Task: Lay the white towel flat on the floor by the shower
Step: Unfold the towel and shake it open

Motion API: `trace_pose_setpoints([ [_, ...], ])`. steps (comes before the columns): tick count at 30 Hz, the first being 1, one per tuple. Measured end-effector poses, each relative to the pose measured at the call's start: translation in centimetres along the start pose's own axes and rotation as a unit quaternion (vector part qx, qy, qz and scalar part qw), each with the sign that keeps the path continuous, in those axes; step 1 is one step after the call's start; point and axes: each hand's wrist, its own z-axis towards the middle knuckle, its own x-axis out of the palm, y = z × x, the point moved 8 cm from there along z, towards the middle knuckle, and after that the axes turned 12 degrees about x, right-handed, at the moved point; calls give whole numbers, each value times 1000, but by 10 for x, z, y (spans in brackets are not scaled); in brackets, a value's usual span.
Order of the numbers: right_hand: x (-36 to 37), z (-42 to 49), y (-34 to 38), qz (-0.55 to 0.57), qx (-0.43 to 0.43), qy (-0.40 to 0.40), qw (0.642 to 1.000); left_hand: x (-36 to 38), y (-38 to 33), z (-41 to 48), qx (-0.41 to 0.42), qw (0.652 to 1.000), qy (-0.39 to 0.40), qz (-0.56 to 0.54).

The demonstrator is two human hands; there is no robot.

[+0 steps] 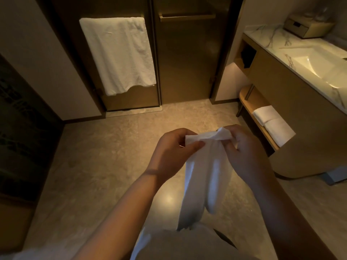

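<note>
step: unfold | towel (203, 169) hangs bunched between both hands, off floor (112, 156) | left hand (172, 149) pinches top edge | right hand (244, 149) pinches same edge | tip: slide hands apart to corners, spread, then lower ahead toward shower door (185, 59)

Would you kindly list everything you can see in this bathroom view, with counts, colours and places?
held towel: one, white, hanging from both hands
hanging towel: one, white, over the left door's rail
folded towels: two, white, low shelf at right
doors: two, bronze, straight ahead
empty bar: one, brass, on the right door
counter: one, white marble, right
sink: one, pale, in the counter
box: one, tan, on the counter
floor: one, beige, underfoot
left hand: one, pinches the held towel's top
right hand: one, grips the held towel's top
</note>
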Motion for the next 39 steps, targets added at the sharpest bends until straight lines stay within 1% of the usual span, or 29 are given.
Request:
trace_pose_setpoints([
  [1, 1, 2, 0, -6, 4, -2, 1000, 2, -2, 0, 16, 1000, -2, 10],
  [2, -1, 3, 0, -9, 10, -21, 1000, 4, -5, 0, 27, 999, -4, 17],
  [4, -12, 2, -1, 8, 35, -110, 993, 5, -9, 2, 37, 999, -17, 17],
  [5, -19, -1, -3, 37, 56, -156, 985, 4, -11, 4, 41, 999, -26, 15],
  [6, -23, -4, -6, 76, 78, -186, 977, 4, -13, 5, 45, 998, -33, 13],
  [7, -24, -5, -9, 120, 99, -195, 968, 3, -16, 7, 50, 998, -38, 12],
  [9, -21, -5, -11, 186, 114, -187, 958, 3, -19, 9, 52, 998, -40, 13],
  [11, -19, -4, -10, 209, 114, -176, 955, 4, -19, 10, 40, 998, -38, 12],
  [14, -9, -1, -4, 234, 117, -126, 957, 6, -18, 7, 31, 999, -39, 15],
  [18, 3, -2, 9, 228, 100, -65, 966, 6, -18, 4, 32, 998, -44, 14],
  [23, 13, -1, 13, 230, 109, -43, 966, 6, -21, 1, 56, 997, -41, 47],
  [30, 14, 1, 11, 195, 101, -48, 974, 8, -12, -4, 41, 997, -40, 55],
  [35, 11, -1, 12, 132, 65, -76, 986, 11, -7, -4, 32, 998, -28, 52],
  [39, 3, -2, 8, 95, 50, -112, 988, 7, -3, 0, 16, 998, -40, 45],
])
